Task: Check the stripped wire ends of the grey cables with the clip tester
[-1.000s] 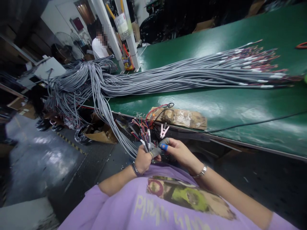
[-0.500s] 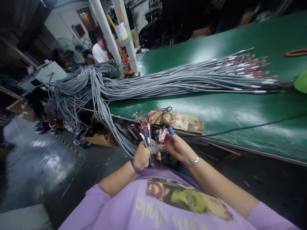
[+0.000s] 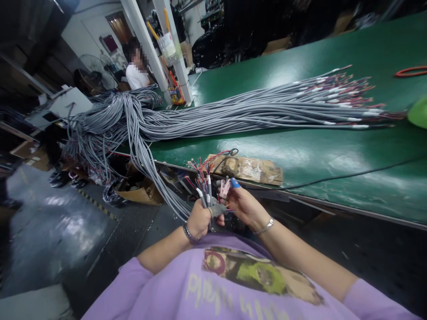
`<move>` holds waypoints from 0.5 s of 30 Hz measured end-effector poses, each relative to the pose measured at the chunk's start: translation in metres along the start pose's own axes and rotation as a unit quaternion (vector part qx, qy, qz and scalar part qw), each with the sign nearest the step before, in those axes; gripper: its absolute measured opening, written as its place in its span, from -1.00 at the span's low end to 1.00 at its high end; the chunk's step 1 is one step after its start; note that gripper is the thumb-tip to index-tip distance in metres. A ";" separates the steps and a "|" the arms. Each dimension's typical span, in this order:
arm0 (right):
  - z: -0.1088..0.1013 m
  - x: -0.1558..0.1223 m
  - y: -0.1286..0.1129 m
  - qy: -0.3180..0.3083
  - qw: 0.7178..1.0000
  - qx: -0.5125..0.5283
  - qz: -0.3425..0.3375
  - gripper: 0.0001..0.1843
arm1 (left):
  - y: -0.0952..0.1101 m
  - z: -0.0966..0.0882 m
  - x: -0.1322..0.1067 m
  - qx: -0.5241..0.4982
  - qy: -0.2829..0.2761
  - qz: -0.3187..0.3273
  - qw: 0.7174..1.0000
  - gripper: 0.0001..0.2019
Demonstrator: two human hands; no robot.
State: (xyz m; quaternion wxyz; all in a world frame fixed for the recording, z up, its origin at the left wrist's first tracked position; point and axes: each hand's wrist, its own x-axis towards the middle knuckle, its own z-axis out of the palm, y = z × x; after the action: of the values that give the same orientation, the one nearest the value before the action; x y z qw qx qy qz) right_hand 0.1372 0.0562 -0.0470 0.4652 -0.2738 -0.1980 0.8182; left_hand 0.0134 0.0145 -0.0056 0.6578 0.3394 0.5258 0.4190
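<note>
Grey cables (image 3: 209, 185) fill only the clenched left hand (image 3: 200, 218); the right hand (image 3: 246, 206) has shifted to a pink clip (image 3: 224, 188), pinch unclear.

A glossy green tabletop (image 3: 333, 155) is spanned lengthwise by a thick bundle of grey cables (image 3: 240, 113), whose stripped, coloured wire ends (image 3: 360, 89) are fanned out toward the right. Near the front edge, a worn brown block (image 3: 253, 169) is laid, and a black cord (image 3: 350, 173) is stretched to its right. An orange-red loop (image 3: 410, 72) is placed near the far right, while a green object (image 3: 418, 113) is cut off by the frame. The grey floor (image 3: 60, 226) is marked with a yellow-and-black strip (image 3: 96, 204).
</note>
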 end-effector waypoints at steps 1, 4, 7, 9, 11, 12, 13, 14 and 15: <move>0.000 -0.001 -0.001 0.006 1.000 0.007 0.008 -0.54 | 0.000 0.000 -0.001 0.000 -0.001 0.002 1.000 -0.55; 0.001 -0.004 -0.004 0.005 0.999 0.018 0.027 -0.54 | -0.001 -0.002 -0.006 0.000 -0.001 0.011 1.000 -0.56; 0.001 -0.006 -0.004 0.001 1.000 0.013 0.019 -0.59 | -0.004 -0.004 -0.009 0.003 0.002 0.026 1.000 -0.57; 0.001 -0.006 -0.004 0.009 1.000 0.006 -0.001 -0.62 | -0.005 -0.005 -0.009 -0.002 0.009 0.035 0.999 -0.57; 0.002 -0.006 -0.004 0.013 1.000 -0.002 -0.020 -0.64 | -0.007 -0.005 -0.007 -0.010 0.019 0.042 0.999 -0.58; 0.003 -0.006 -0.004 0.010 1.000 -0.004 -0.027 -0.64 | -0.007 -0.005 -0.006 -0.013 0.023 0.046 0.999 -0.57; 0.003 -0.006 -0.004 0.004 0.999 -0.007 -0.033 -0.64 | -0.007 -0.004 -0.005 -0.014 0.026 0.048 0.998 -0.57; 0.004 -0.006 -0.003 -0.006 0.999 -0.010 -0.037 -0.63 | -0.006 -0.003 -0.004 -0.014 0.029 0.049 0.998 -0.57; 0.005 -0.005 -0.003 -0.019 0.999 -0.014 -0.039 -0.62 | -0.005 -0.001 -0.003 -0.014 0.032 0.049 0.998 -0.56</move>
State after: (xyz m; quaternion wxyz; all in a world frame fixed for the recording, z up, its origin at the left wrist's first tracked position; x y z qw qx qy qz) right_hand 0.1384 0.0527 -0.0403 0.4887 -0.2566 -0.2290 0.8018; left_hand 0.0128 0.0099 -0.0094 0.6241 0.3420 0.5233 0.4687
